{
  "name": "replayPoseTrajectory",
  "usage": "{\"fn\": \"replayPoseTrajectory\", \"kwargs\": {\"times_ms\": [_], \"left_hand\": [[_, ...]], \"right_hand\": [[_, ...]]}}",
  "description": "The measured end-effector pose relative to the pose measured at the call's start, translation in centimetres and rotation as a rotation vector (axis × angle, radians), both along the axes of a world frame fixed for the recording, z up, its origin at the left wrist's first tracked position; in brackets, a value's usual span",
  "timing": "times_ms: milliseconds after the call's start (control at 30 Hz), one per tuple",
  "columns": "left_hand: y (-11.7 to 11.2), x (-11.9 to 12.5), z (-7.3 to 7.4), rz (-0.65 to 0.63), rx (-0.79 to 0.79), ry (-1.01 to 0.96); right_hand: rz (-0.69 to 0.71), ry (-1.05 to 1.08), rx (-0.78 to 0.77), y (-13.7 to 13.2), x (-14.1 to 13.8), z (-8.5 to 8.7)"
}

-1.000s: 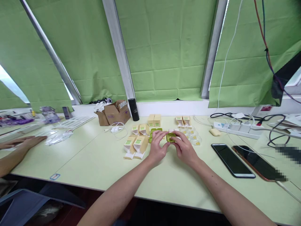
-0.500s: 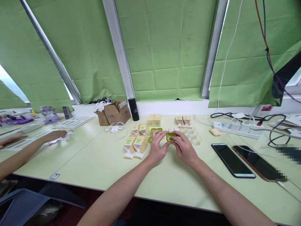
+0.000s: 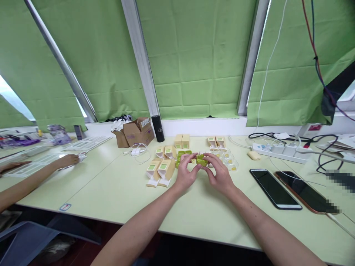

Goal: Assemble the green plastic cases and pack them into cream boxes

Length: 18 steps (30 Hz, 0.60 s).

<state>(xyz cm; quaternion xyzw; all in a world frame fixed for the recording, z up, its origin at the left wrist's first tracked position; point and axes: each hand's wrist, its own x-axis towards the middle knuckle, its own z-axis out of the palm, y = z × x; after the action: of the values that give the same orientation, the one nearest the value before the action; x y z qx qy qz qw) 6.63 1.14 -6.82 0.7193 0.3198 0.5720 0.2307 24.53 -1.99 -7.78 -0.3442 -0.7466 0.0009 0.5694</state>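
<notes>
A small green case (image 3: 201,160) is pinched between both my hands just above the pale green table (image 3: 116,192). My left hand (image 3: 186,173) grips its left side with closed fingers. My right hand (image 3: 219,173) grips its right side the same way. The case looks slightly opened, though I cannot tell for sure. More green cases (image 3: 183,153) lie right behind my left hand. Several small tan boxes with green labels (image 3: 161,169) lie to the left. Clear plastic shells with yellow bits (image 3: 230,163) lie to the right.
Two phones (image 3: 277,189) lie face up on the right, beside a power strip (image 3: 280,150) with cables. A cardboard box (image 3: 137,133) and a black cylinder (image 3: 157,129) stand at the back. Another person's hand (image 3: 66,161) rests on white trays (image 3: 36,164) at the far left.
My hands have lifted the green case a little and the fingers have shifted on it. The other person's hand at the left reached right onto the trays.
</notes>
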Motion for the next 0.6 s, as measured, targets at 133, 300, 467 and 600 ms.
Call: {"fn": "replayPoseTrajectory", "kwargs": {"times_ms": [133,300,467,600], "left_hand": [[0.3,0.2,-0.2,0.017,-0.051,-0.049],[0.5,0.0,-0.2,-0.007,-0.071,-0.054],[0.7,0.0,-0.5,-0.042,-0.106,-0.056],[1.2,0.0,-0.9,-0.037,-0.155,-0.083]], "right_hand": [[-0.006,0.081,-0.015,0.1,-0.2,0.1],[0.017,0.179,-0.085,0.4,-0.3,-0.1],[0.061,0.333,-0.245,0.6,-0.3,-0.2],[0.120,0.360,-0.302,0.3,-0.5,-0.2]]}}
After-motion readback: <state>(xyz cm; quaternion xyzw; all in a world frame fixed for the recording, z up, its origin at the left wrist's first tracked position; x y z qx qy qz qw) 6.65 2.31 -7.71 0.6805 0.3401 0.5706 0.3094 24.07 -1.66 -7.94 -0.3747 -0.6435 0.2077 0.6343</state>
